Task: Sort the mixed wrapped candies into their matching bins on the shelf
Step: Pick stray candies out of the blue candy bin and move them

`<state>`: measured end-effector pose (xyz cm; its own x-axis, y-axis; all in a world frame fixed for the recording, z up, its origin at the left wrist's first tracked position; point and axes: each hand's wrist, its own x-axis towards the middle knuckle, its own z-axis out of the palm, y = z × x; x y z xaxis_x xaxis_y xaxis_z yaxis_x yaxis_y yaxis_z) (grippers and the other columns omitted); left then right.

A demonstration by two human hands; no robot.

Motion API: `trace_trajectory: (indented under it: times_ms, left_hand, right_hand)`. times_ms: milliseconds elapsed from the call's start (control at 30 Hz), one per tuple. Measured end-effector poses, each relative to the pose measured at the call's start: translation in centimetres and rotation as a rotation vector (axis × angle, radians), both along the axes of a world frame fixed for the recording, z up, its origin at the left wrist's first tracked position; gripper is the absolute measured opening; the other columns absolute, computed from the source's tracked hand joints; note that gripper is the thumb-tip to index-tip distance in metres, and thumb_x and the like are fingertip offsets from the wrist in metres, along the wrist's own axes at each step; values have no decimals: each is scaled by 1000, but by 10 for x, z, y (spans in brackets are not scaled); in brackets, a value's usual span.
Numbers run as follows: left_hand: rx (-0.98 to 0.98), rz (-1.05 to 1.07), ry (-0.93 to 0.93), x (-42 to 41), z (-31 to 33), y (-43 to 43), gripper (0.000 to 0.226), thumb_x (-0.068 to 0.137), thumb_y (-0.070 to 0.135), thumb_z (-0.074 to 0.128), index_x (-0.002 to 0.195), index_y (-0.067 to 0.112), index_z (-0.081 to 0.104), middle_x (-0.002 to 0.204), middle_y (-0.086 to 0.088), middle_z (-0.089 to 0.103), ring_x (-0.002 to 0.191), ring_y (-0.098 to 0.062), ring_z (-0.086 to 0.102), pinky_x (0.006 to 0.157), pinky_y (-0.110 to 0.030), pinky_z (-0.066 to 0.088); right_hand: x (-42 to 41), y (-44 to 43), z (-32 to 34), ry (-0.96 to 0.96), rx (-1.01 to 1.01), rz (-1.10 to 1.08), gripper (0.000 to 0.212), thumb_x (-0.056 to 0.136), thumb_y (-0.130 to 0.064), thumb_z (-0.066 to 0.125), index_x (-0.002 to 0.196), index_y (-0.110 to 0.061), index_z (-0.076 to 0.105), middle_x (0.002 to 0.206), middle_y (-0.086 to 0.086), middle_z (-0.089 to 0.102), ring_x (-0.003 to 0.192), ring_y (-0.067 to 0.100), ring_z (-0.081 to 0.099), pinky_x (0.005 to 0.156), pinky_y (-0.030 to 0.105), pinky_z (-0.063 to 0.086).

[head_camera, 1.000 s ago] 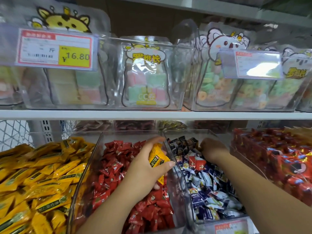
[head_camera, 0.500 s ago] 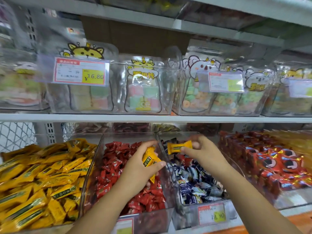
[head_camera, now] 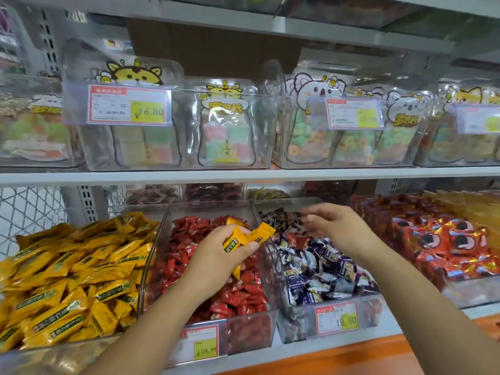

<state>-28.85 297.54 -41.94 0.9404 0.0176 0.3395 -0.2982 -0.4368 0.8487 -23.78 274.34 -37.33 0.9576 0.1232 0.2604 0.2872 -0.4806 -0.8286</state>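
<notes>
My left hand (head_camera: 213,258) hovers over the clear bin of red candies (head_camera: 249,331) and grips a small bunch of yellow wrapped candies (head_camera: 244,236) between thumb and fingers. My right hand (head_camera: 338,226) floats above the bin of dark blue and white candies (head_camera: 297,323), fingers loosely spread and blurred, with nothing in it. A few red candies (head_camera: 299,240) lie among the blue ones. The bin of yellow candies (head_camera: 67,280) sits at the far left, apart from both hands.
A bin of larger red foil packs (head_camera: 446,244) stands to the right. The shelf above (head_camera: 243,174) carries clear bins of bagged soft sweets with price tags (head_camera: 130,105). An orange shelf edge (head_camera: 365,355) runs below the bins.
The yellow candy my right hand pinched has passed into my left hand's bunch. My right hand has let go and drawn back over the blue bin.
</notes>
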Motion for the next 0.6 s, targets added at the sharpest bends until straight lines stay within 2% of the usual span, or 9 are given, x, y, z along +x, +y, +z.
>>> trace_trajectory:
  times_ms: [67, 133, 200, 300, 367, 433, 500, 600]
  left_hand:
    - [30, 44, -34, 5, -4, 2, 9, 86, 34, 68, 91, 28, 64, 85, -7, 61, 51, -5, 55, 46, -16, 41]
    - [48, 90, -63, 10, -9, 4, 8, 85, 32, 70, 88, 26, 64, 87, -7, 61, 59, -8, 58, 51, -15, 41]
    - [34, 115, -61, 14, -15, 4, 8, 84, 30, 71, 87, 26, 64, 88, -5, 62, 62, -11, 62, 53, -18, 45]
    - [19, 131, -81, 17, -18, 4, 7, 85, 27, 70, 89, 25, 65, 83, -7, 63, 57, -7, 61, 50, -14, 42]
    - [0, 138, -77, 18, -17, 4, 8, 86, 27, 69, 92, 24, 64, 79, -9, 64, 53, -5, 60, 47, -14, 41]
    - [2, 156, -70, 19, -16, 6, 8, 86, 30, 69, 93, 27, 64, 74, -9, 66, 52, -7, 60, 49, -20, 45]
    - [12, 173, -63, 20, -17, 8, 7, 86, 33, 69, 91, 31, 64, 74, -8, 66, 57, -12, 62, 53, -27, 48]
    - [17, 167, -49, 20, -19, 9, 6, 86, 32, 69, 90, 31, 65, 76, -5, 66, 57, -10, 62, 49, -21, 46]
  right_hand:
    - [13, -20, -13, -14, -169, -120, 22, 97, -16, 56, 114, -17, 69, 107, 3, 72, 95, 16, 66, 90, 32, 50]
    - [23, -30, -27, -2, -295, -137, 26, 98, -17, 53, 120, -16, 66, 119, 2, 67, 102, 14, 59, 87, 26, 43]
    - [33, -29, -38, 15, -360, -111, 31, 100, -19, 49, 129, -18, 60, 130, 3, 60, 109, 16, 56, 87, 26, 41]
    - [49, -16, -50, -30, -498, -84, 36, 99, -29, 50, 134, -22, 54, 137, 7, 54, 125, 26, 45, 100, 32, 36]
    - [55, -6, -54, -65, -675, -79, 42, 93, -45, 55, 134, -35, 53, 132, 9, 52, 125, 30, 39, 103, 36, 34]
    - [59, 0, -56, -73, -798, -64, 46, 88, -54, 58, 133, -46, 50, 129, 10, 49, 123, 31, 39, 103, 36, 37]
    - [64, 5, -58, -84, -824, -43, 43, 87, -49, 62, 129, -46, 54, 126, 8, 54, 118, 29, 47, 99, 37, 43]
    - [66, 9, -60, -115, -758, -30, 28, 84, -37, 70, 112, -36, 68, 114, 1, 66, 101, 21, 61, 86, 32, 51]
